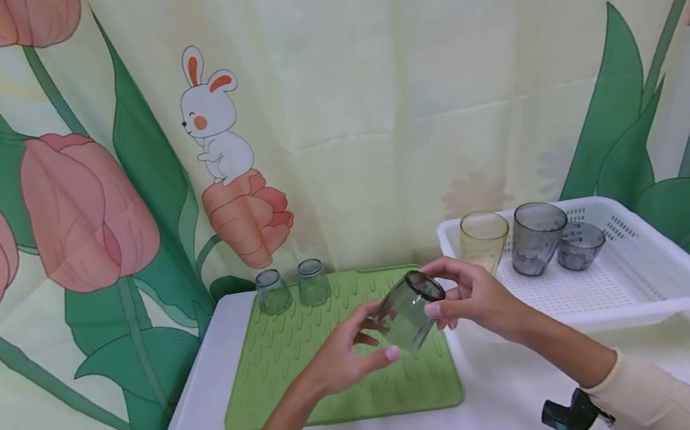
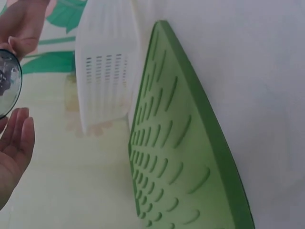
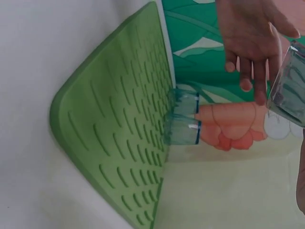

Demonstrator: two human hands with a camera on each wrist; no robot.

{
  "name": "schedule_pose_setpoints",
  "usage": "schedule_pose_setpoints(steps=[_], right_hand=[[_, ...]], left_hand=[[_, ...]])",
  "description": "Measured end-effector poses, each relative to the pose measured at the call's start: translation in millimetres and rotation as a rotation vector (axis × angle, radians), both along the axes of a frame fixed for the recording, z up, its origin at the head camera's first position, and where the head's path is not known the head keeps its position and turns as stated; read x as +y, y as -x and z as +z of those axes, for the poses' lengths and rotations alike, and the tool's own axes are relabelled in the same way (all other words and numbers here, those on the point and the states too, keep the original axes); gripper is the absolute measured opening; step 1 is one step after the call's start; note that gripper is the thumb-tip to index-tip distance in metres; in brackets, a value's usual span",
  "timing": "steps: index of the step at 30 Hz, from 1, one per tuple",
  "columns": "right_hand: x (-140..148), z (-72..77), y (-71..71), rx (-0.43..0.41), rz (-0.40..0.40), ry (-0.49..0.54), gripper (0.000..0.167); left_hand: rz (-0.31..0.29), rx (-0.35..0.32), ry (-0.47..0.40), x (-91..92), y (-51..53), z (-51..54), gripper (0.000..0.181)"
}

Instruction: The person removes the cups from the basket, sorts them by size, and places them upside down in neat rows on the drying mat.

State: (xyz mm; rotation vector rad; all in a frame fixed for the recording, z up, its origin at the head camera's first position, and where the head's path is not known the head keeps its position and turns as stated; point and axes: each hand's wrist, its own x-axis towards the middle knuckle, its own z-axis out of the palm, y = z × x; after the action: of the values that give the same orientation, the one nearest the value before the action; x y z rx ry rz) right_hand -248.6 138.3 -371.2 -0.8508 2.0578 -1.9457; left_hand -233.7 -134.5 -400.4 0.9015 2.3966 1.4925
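A clear, grey-tinted drinking glass (image 1: 408,315) hangs tilted above the green mat (image 1: 348,397), its dark ring end to the upper right. My right hand (image 1: 479,299) pinches it by that end. My left hand (image 1: 347,351) is at the glass's lower left end, fingers extended; whether they touch it I cannot tell. In the left wrist view, part of the glass (image 2: 9,81) shows at the edge. The right wrist view shows the left hand (image 3: 252,38) with straight fingers near the glass (image 3: 290,86).
Two small glasses (image 1: 273,292) (image 1: 313,283) stand on the mat's far left corner. At right, a white perforated basket (image 1: 661,303) holds an amber glass (image 1: 483,241), a tall grey glass (image 1: 537,240) and a short grey glass (image 1: 580,248). A printed curtain (image 1: 352,92) hangs behind.
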Motion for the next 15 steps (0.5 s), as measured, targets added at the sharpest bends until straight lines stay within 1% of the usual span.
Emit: schedule_pose_setpoints(steps=[4,11,15], right_hand=[[-7,2.9,5.2,-0.008,-0.002,-0.002,0.05],[-20,8.7,15.7,-0.005,-0.06,-0.012,0.05],[-29,10.1,20.9,-0.001,-0.075,-0.027,0.05]], left_hand=[[0.023,0.003,-0.008,-7.9,-0.8,-3.6,0.071],[0.06,0.006,-0.026,-24.6,-4.5,-13.9,0.068],[0.083,0.001,-0.021,-33.6,-7.3,-17.8,0.064]])
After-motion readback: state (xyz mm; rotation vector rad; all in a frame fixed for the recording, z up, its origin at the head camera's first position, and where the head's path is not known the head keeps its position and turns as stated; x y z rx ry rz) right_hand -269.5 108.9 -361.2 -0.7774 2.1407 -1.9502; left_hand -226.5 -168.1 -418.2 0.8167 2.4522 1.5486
